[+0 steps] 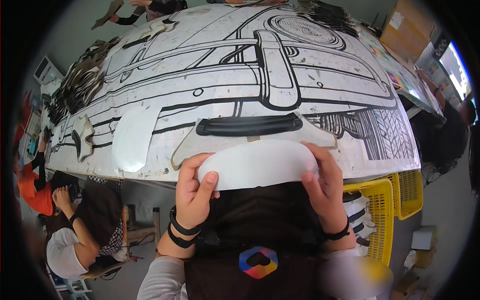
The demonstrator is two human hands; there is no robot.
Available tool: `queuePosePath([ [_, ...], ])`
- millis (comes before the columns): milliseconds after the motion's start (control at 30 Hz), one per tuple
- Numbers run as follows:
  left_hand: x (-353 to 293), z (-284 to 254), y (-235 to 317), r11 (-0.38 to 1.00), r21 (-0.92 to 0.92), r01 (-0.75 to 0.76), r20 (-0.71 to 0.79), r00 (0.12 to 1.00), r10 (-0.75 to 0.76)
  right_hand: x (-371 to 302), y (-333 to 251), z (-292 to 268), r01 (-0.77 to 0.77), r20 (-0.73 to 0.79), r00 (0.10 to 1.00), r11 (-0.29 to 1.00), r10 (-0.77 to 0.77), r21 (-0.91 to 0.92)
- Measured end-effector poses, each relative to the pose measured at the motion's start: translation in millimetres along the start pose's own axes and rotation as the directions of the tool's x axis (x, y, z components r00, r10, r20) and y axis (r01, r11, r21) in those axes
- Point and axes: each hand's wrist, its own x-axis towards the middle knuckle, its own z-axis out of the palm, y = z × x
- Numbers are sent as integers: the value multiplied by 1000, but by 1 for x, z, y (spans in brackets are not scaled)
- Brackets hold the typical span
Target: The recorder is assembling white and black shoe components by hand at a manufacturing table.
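My left hand (194, 191) and my right hand (326, 184) hold a smooth white curved sheet (257, 165) by its two ends, thumbs on the near face and fingers behind. It is held at the table's near edge, in front of my dark apron. Just beyond it on the table lies a beige panel (186, 145) with flared sides, partly hidden by the sheet. Along the panel's far edge runs a black padded strip (247, 126). Left of the panel, another white sheet (134, 140) rests flat.
The white table (350, 85) bears a black line drawing. A small beige piece with black trim (84, 137) lies at its left. Piles of dark pieces stand at the far left (80, 80) and far right (327, 14). Below right are yellow crates (382, 215). A seated person (70, 245) is at left.
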Motion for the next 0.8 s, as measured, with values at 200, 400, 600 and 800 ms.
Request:
queuePosePath([
  [200, 18, 4, -11, 891, 422, -166, -122, 964, 237, 18, 7, 16, -134, -100, 985, 988, 141, 73],
  [400, 15, 0, -41, 468, 831, -300, -11, 833, 554, 0, 49, 34, 63, -187, 975, 951, -124, -304],
  [600, 16, -8, -48, 529, 773, -351, 5, 837, 547, -9, 62, 43, 182, -256, 941, 969, -221, -168],
  [800, 17, -6, -51, 590, 722, -362, -38, 831, 555, -1, 51, 40, 250, -184, 937, 937, -298, -245],
])
